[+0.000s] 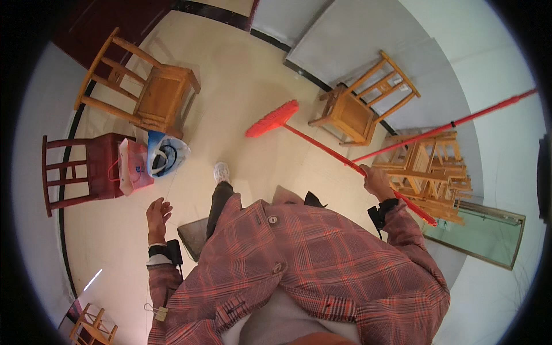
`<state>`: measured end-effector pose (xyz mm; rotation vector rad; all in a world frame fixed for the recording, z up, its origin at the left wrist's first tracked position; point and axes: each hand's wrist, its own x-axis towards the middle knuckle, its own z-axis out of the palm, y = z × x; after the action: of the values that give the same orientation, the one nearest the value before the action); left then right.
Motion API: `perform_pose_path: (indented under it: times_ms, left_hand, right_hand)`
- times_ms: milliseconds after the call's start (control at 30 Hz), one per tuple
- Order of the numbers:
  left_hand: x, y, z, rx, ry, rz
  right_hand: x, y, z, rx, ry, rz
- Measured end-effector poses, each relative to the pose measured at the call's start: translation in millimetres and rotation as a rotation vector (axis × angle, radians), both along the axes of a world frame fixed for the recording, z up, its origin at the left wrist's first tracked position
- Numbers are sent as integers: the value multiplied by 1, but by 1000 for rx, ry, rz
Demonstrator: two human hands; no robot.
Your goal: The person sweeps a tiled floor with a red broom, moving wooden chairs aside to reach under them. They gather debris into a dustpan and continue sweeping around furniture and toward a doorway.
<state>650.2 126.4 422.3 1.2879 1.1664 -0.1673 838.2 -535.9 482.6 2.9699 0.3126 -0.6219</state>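
Observation:
My right hand [377,183] is closed around the red handle of a broom [323,148], past the middle of its length. The broom's red bristled head [272,119] is out in front of me, over the pale tiled floor [233,90]; whether it touches the floor I cannot tell. At my left side my left hand [158,215] hangs with its fingers loosely curled and apart, holding nothing. Beyond it stands a dark red wooden chair [103,166], with a pink paper bag [133,166] and a blue and white bag [166,155] beside it.
Wooden chairs stand ahead left [159,92] and ahead right [353,112] by the grey wall. Stacked wooden stools or chairs [424,166] are at the right, near a long red pole [474,115] and a framed mirror or glass panel [483,235]. Another small chair [95,327] is behind left.

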Motion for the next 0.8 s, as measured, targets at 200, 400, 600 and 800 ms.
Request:
perform_pose_path:
  times_ms: [200, 400, 600, 800]
  left_hand:
    - [155, 46, -7, 2, -5, -129]
    - [274, 52, -12, 5, 14, -114]
    - [351, 28, -23, 63, 27, -94]
    - [417, 40, -61, 117, 226, -121]
  right_hand:
    - [115, 32, 23, -20, 11, 12]
    - [205, 53, -11, 41, 88, -217]
    - [325, 65, -114, 207, 73, -219]
    - [432, 88, -211, 157, 138, -181]
